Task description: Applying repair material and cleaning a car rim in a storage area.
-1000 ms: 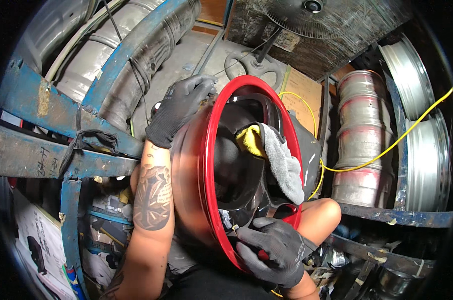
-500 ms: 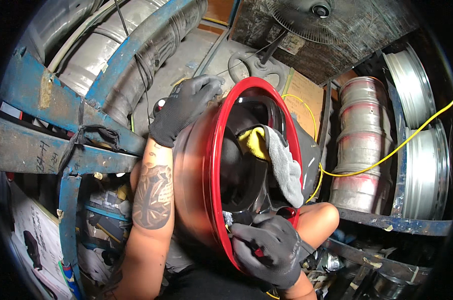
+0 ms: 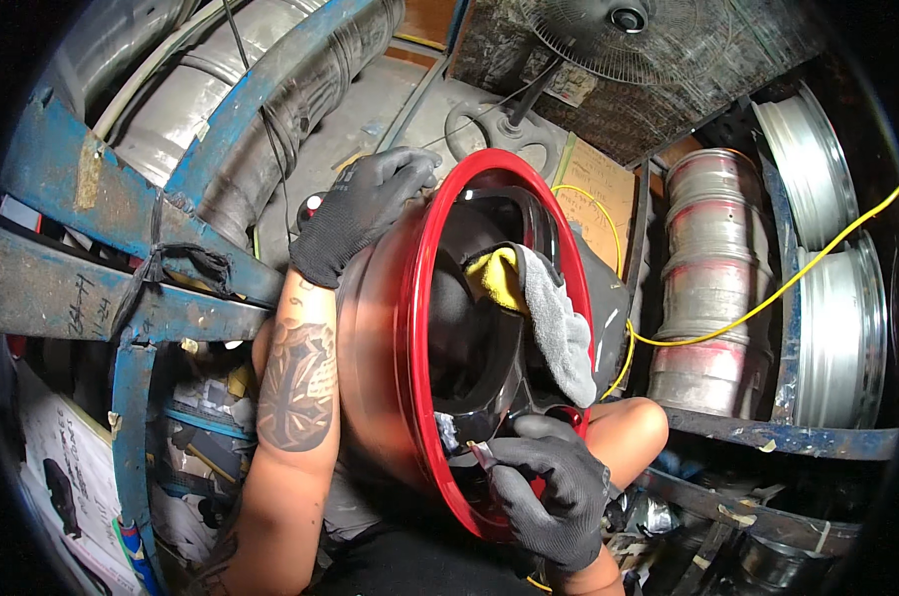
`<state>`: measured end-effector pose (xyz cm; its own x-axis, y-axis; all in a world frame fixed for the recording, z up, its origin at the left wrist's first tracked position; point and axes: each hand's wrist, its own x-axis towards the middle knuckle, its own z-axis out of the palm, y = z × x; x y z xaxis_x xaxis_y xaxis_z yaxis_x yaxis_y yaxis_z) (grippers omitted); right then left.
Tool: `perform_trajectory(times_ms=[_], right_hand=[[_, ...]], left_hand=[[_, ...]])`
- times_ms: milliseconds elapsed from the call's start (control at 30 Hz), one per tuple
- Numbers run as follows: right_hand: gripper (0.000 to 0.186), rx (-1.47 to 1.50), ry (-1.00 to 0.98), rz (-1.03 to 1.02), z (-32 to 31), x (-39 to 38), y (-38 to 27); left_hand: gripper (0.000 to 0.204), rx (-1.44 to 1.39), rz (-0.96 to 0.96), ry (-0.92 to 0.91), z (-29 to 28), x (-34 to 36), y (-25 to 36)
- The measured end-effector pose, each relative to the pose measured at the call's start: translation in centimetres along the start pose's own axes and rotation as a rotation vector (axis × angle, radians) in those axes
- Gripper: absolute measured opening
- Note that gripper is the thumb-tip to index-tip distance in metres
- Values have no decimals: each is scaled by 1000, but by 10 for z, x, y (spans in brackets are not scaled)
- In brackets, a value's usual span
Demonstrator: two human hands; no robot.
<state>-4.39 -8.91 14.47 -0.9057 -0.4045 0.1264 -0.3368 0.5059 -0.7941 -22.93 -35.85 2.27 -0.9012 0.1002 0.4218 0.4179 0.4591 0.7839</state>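
A car wheel rim (image 3: 416,328) with a red lip and glossy black spokes stands on edge in front of me. My left hand (image 3: 375,204), in a dark grey glove, is curled over its far left side. Near the lip's lower part, my right gloved hand (image 3: 552,487) pinches a small slim tool (image 3: 481,455) with a reddish part; its exact kind is unclear. The tool's tip is close to a black spoke, beside a small whitish-blue patch (image 3: 447,433). A grey and yellow cloth (image 3: 553,328) hangs over the spokes.
Blue metal racks (image 3: 82,169) with bare wheel barrels (image 3: 300,119) stand on the left. Stacked silver barrels (image 3: 702,288) and more rims (image 3: 836,328) fill the right rack, crossed by a yellow cable (image 3: 767,303). A fan (image 3: 623,40) stands at the back.
My right hand has drawn back slightly to the right, and the small tool's tip now shows. The whitish-blue patch is more exposed. My left hand stays on the wheel rim.
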Motion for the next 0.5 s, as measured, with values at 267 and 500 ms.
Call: perform_trajectory(times_ms=[267, 500], right_hand=[[13, 92, -97, 78, 3, 7, 0], [17, 28, -16, 2, 15, -1, 10]], left_hand=[[30, -217, -168, 1, 3, 0, 10], [30, -263, -148, 1, 8, 1, 5]])
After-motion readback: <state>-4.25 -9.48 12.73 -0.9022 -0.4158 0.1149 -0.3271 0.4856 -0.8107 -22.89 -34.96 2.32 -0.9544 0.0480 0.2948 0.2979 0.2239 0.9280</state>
